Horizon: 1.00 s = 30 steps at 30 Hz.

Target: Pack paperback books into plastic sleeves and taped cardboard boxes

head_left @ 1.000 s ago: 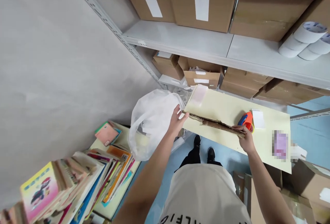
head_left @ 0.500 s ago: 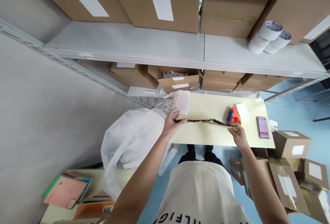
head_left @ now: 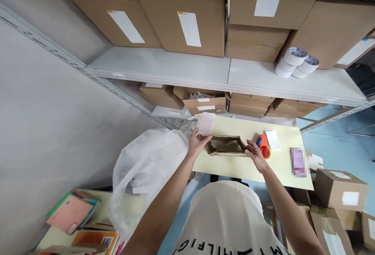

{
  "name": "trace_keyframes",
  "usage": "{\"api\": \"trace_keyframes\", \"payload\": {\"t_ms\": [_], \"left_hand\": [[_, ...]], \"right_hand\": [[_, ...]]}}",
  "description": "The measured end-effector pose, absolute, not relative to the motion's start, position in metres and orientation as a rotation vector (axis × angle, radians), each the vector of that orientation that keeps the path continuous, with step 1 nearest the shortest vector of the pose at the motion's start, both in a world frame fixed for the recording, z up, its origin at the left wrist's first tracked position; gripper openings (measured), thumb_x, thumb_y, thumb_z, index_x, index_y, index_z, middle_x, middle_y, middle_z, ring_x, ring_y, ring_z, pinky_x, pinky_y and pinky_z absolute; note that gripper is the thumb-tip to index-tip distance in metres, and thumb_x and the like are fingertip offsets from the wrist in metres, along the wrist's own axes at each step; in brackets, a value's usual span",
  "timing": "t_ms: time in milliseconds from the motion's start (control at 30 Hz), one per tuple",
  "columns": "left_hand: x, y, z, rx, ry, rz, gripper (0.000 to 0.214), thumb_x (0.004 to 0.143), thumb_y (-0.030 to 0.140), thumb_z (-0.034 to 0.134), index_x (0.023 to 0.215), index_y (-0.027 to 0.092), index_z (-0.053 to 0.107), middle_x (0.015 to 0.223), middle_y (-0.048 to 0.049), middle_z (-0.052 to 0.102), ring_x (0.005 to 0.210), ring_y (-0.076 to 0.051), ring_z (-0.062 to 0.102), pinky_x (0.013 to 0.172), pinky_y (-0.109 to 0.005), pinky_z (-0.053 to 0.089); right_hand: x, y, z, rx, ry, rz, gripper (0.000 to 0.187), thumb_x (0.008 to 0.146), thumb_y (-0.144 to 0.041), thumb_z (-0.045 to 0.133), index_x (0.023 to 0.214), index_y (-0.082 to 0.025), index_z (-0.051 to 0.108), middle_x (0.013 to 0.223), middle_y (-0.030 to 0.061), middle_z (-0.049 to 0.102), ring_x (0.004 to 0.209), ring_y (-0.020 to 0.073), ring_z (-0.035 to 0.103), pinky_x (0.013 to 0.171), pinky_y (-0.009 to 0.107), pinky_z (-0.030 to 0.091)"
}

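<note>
Between my hands is a small cardboard box [head_left: 227,154], opened out into a slanted rectangle with its top uncovered. My left hand [head_left: 197,143] grips its left end, thumb laid over the near edge of the far corner. My right hand [head_left: 257,156] holds the right end with the fingers at the rim. Just right of that hand lies an orange and blue tape dispenser [head_left: 263,145] with a yellow-edged roll. Beyond my left hand, a pale pink pad [head_left: 206,123] rests on the cream table [head_left: 202,165].
A white card [head_left: 272,139] and a blurred purple item [head_left: 298,162] lie at the table's right. A shelf [head_left: 164,62] with cartons and tape rolls [head_left: 294,61] spans the back. Left is a large plastic bag [head_left: 146,161]; sealed boxes [head_left: 340,188] are piled at right.
The cardboard was flat and thin; now it is spread into an open box shape. My right hand has moved left, closer to my left hand. The view has tilted up slightly.
</note>
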State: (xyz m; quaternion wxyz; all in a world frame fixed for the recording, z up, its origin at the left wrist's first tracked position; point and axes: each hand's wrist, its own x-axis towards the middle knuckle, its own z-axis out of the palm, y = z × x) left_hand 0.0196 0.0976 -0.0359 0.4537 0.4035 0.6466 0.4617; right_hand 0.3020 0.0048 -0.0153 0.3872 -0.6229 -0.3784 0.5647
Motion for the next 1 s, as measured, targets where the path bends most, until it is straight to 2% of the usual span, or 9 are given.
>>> {"api": "trace_keyframes", "payload": {"t_ms": [100, 200, 367, 467, 533, 633, 733, 867, 1000], "left_hand": [[0.023, 0.090, -0.030, 0.922, 1.661, 1.120, 0.093, 0.052, 0.027, 0.091, 0.132, 0.022, 0.044, 0.135, -0.0137, 0.055, 0.122, -0.028, 0.057, 0.104, -0.042, 0.045], [0.024, 0.076, -0.024, 0.864, 1.570, 1.028, 0.081, 0.060, 0.023, 0.085, 0.131, 0.022, 0.046, 0.127, -0.0109, 0.060, 0.114, -0.025, 0.062, 0.098, -0.040, 0.051], [0.028, 0.068, -0.015, 0.955, 1.420, 0.806, 0.081, 0.063, 0.008, 0.071, 0.138, 0.023, 0.045, 0.127, -0.0086, 0.063, 0.110, -0.023, 0.065, 0.094, -0.035, 0.053], [0.036, 0.076, -0.012, 1.101, 1.270, 0.703, 0.076, 0.064, 0.008, 0.065, 0.137, 0.021, 0.048, 0.123, -0.0086, 0.066, 0.114, -0.025, 0.063, 0.098, -0.037, 0.050], [0.043, 0.083, -0.013, 1.162, 1.234, 0.690, 0.069, 0.067, 0.013, 0.064, 0.135, 0.019, 0.051, 0.124, -0.0101, 0.067, 0.119, -0.026, 0.060, 0.104, -0.040, 0.046], [0.049, 0.086, -0.018, 1.186, 1.278, 0.759, 0.066, 0.073, 0.027, 0.068, 0.136, 0.018, 0.050, 0.133, -0.0128, 0.061, 0.127, -0.028, 0.054, 0.109, -0.044, 0.041], [0.044, 0.075, -0.025, 1.166, 1.289, 0.947, 0.074, 0.074, 0.044, 0.070, 0.140, 0.019, 0.046, 0.147, -0.0147, 0.047, 0.136, -0.029, 0.045, 0.112, -0.042, 0.037], [0.032, 0.053, -0.032, 1.266, 1.235, 0.991, 0.068, 0.075, 0.057, 0.067, 0.129, 0.018, 0.056, 0.144, -0.0152, 0.051, 0.135, -0.029, 0.046, 0.110, -0.041, 0.040], [0.028, 0.048, -0.030, 1.377, 1.299, 0.910, 0.056, 0.080, 0.061, 0.058, 0.120, 0.020, 0.064, 0.135, -0.0123, 0.060, 0.128, -0.027, 0.053, 0.107, -0.041, 0.043]], "right_hand": [[0.301, 0.015, -0.011, -1.661, -0.814, 1.547, 0.072, 0.068, -0.052, 0.071, 0.133, -0.033, 0.049, 0.152, 0.0075, 0.039, 0.138, 0.0304, 0.038, 0.105, 0.048, 0.039], [0.300, 0.021, -0.008, -1.738, -0.717, 1.655, 0.069, 0.068, -0.046, 0.070, 0.133, -0.035, 0.050, 0.153, 0.0066, 0.038, 0.134, 0.0313, 0.042, 0.097, 0.051, 0.044], [0.299, 0.017, -0.005, -1.562, -0.569, 1.748, 0.067, 0.070, -0.042, 0.068, 0.135, -0.039, 0.049, 0.142, 0.0002, 0.051, 0.113, 0.0244, 0.059, 0.082, 0.039, 0.054], [0.304, 0.008, -0.006, -1.453, -0.579, 1.764, 0.068, 0.076, -0.047, 0.064, 0.140, -0.045, 0.042, 0.148, -0.0046, 0.046, 0.115, 0.0232, 0.059, 0.088, 0.041, 0.055], [0.310, 0.002, -0.012, -1.483, -0.761, 1.721, 0.075, 0.076, -0.049, 0.066, 0.145, -0.045, 0.035, 0.156, -0.0052, 0.035, 0.132, 0.0255, 0.047, 0.101, 0.047, 0.047], [0.316, -0.007, -0.026, -1.595, -1.179, 1.473, 0.099, 0.069, -0.050, 0.075, 0.152, -0.035, 0.023, 0.162, 0.0020, 0.019, 0.150, 0.0276, 0.012, 0.116, 0.051, 0.026], [0.317, -0.012, -0.037, -1.612, -1.440, 1.189, 0.102, 0.071, -0.053, 0.074, 0.154, -0.028, 0.020, 0.163, 0.0089, 0.014, 0.151, 0.0283, 0.003, 0.118, 0.053, 0.019], [0.312, -0.017, -0.037, -1.551, -1.595, 0.946, 0.077, 0.081, -0.050, 0.066, 0.149, -0.029, 0.036, 0.158, 0.0085, 0.030, 0.150, 0.0266, 0.015, 0.118, 0.052, 0.025], [0.312, -0.022, -0.027, -1.494, -1.748, 0.962, 0.046, 0.081, -0.053, 0.065, 0.117, -0.025, 0.069, 0.159, 0.0091, 0.026, 0.146, 0.0320, 0.026, 0.117, 0.049, 0.030]]}}
